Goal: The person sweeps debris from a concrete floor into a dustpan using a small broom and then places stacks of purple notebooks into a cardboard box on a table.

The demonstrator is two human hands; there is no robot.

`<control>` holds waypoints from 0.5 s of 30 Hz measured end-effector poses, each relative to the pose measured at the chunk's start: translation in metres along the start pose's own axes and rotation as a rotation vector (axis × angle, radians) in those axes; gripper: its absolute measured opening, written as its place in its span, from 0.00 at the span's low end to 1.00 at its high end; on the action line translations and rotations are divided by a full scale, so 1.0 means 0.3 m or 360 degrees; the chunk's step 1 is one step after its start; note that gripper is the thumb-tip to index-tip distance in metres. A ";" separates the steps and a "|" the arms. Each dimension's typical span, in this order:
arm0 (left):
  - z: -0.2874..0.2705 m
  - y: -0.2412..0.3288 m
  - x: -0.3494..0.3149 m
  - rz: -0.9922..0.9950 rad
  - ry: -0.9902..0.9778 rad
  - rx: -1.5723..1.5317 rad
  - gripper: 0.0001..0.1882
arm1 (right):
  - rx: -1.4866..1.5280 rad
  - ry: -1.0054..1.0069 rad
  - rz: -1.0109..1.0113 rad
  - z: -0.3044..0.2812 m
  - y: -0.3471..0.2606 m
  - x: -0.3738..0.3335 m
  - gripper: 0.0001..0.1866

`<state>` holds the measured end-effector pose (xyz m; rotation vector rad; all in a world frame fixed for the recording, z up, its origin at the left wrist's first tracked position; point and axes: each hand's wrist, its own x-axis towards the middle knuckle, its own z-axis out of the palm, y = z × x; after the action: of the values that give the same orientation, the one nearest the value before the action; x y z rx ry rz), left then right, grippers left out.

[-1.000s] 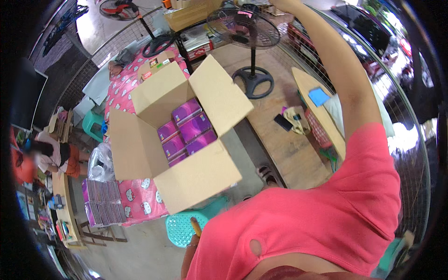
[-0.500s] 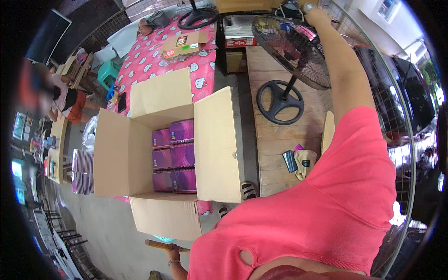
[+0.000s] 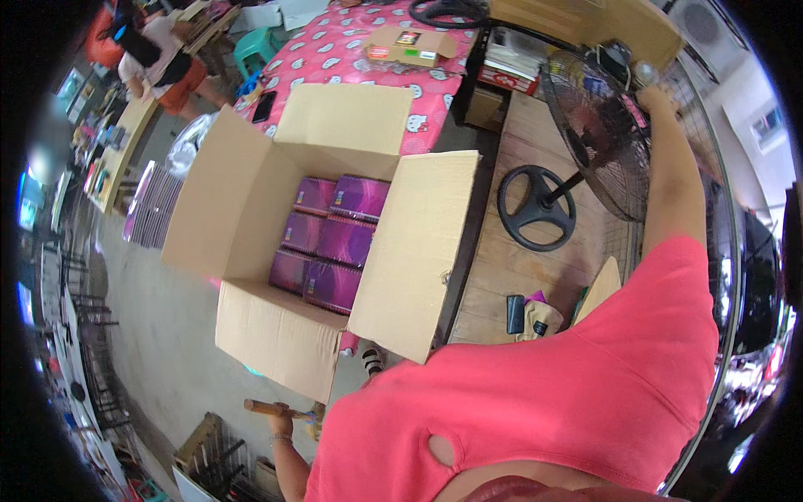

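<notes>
My right arm stretches to the far right, and my right hand (image 3: 659, 99) is beside a round clear object (image 3: 646, 74) behind the top of a standing fan (image 3: 598, 138). Its fingers are too small and partly hidden to tell their grip. Low at the left, my left hand (image 3: 281, 425) is closed around a brown, wooden-looking bar (image 3: 266, 407), whose kind I cannot make out. Between my arms, an open cardboard box (image 3: 422, 243) has its flaps spread out. Inside lie stacks of purple spiral-bound notebooks (image 3: 345, 241), in two columns.
The box is at the near end of a table with a pink patterned cloth (image 3: 335, 42), which also bears a small carton (image 3: 410, 46) and a phone (image 3: 264, 106). More notebooks (image 3: 155, 207) are stacked left of the box. A wooden bench (image 3: 481, 293) holds the fan and a pouch (image 3: 542, 318). Another person (image 3: 159, 58) stands back left.
The view has turned, so the box appears tilted and the fan lies further right. My right hand stays near the fan and the clear object; my left keeps hold of the brown bar.
</notes>
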<state>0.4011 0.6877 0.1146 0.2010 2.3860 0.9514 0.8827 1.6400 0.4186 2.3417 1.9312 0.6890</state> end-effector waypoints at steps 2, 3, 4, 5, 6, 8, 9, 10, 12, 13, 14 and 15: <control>0.033 0.082 -0.014 -0.0107 0.0000 0.0537 0.08 | -0.0038 0.0003 -0.0035 0.121 0.083 0.136 0.25; 0.053 0.088 -0.010 0.0032 -0.0022 0.0590 0.09 | -0.0033 -0.0015 -0.0039 0.184 0.131 0.223 0.25; 0.064 0.077 -0.008 0.0167 -0.0032 0.0629 0.10 | -0.0004 -0.0002 -0.0080 0.232 0.176 0.297 0.24; 0.057 0.003 -0.020 0.0003 0.0075 0.0235 0.12 | 0.0065 0.0044 -0.0156 0.229 0.172 0.386 0.25; 0.050 -0.058 -0.022 0.0063 0.0058 0.0108 0.11 | 0.0116 0.0105 -0.0224 0.207 0.199 0.458 0.25; 0.062 -0.077 -0.082 0.0184 0.0102 0.0446 0.11 | 0.0101 0.0195 -0.0322 0.161 0.211 0.521 0.24; 0.069 0.019 -0.057 -0.0230 0.0056 0.0206 0.11 | -0.0022 0.0113 -0.0324 0.304 0.238 0.451 0.24; -0.010 0.003 -0.125 -0.0051 0.0122 0.0547 0.10 | -0.0041 0.0112 -0.0404 0.336 0.168 0.403 0.23; -0.027 -0.028 -0.160 0.0176 0.0182 0.0796 0.09 | -0.0124 0.0243 -0.0488 0.255 0.172 0.382 0.21; -0.014 -0.025 -0.154 -0.0049 0.0170 0.0611 0.09 | -0.0183 0.0328 -0.0532 0.202 0.192 0.372 0.21; -0.025 -0.049 -0.155 -0.0131 0.0110 0.0634 0.08 | -0.0235 0.0428 -0.0587 0.143 0.208 0.356 0.20; -0.006 -0.047 -0.144 -0.0133 0.0098 0.0589 0.08 | -0.0304 0.0544 -0.0625 0.074 0.248 0.337 0.19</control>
<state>0.4370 0.6619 0.1253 0.2097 2.5896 0.4779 0.9728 1.7234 0.4525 1.7478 2.2420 1.2250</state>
